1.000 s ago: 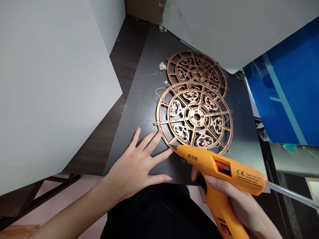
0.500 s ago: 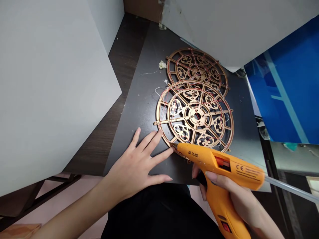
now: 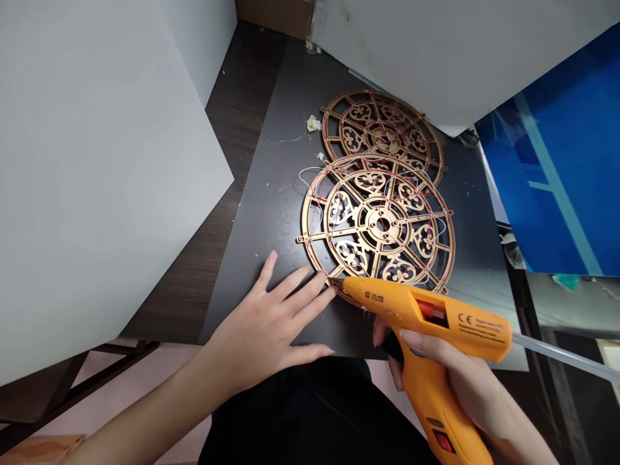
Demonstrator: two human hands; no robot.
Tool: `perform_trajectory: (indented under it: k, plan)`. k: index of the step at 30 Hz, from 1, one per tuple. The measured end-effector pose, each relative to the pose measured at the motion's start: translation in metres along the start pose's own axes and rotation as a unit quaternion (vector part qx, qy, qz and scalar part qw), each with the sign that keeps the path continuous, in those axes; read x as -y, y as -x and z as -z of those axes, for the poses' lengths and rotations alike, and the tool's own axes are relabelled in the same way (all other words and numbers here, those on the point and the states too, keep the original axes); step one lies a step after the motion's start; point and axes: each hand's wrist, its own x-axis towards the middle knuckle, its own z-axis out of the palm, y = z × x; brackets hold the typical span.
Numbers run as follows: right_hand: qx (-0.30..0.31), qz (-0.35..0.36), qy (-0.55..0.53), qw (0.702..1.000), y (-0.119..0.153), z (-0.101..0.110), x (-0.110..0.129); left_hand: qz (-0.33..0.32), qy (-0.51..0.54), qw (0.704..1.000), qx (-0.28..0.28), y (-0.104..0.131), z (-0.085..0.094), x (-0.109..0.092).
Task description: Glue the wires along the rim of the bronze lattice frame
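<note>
My right hand [image 3: 455,368] is wrapped round the handle of an orange glue gun [image 3: 426,316], with a clear glue stick [image 3: 562,354] poking out of its back end. The gun's nozzle meets the near-left rim of a round, fretwork wooden wheel [image 3: 382,223] strung with red and white wires. Beside that nozzle, my left hand [image 3: 271,329] lies flat with fingers stretched, its fingertips at the wheel's rim. A second similar wheel [image 3: 351,139] lies behind, partly covered by the nearer one.
Both wheels rest on a dark grey board [image 3: 256,226]. White panels rise at the left [image 3: 106,174] and at the back [image 3: 411,58]. A blue sheet [image 3: 542,194] stands at the right. Small pale scraps [image 3: 314,123] lie left of the far wheel.
My left fingers have shifted slightly, the middle finger coming closer to the nozzle along the rim. The glue gun stays nearly in place; the view has moved a little.
</note>
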Motion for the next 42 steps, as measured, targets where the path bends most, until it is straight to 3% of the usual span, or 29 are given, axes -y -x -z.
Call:
perform_trajectory:
  k: [8,19,42]
  plan:
    - [0.004,0.018,-0.01,1.0,-0.002,-0.002,0.005,0.034,-0.015,0.999,-0.026,-0.001,-0.005,-0.01]
    - [-0.004,0.01,-0.067,0.998,-0.006,-0.005,0.012,0.032,-0.026,0.999,-0.033,-0.002,-0.006,-0.011]
    - [-0.012,-0.013,-0.047,0.999,-0.004,-0.002,0.011,0.029,-0.008,0.999,-0.044,-0.001,-0.008,-0.011]
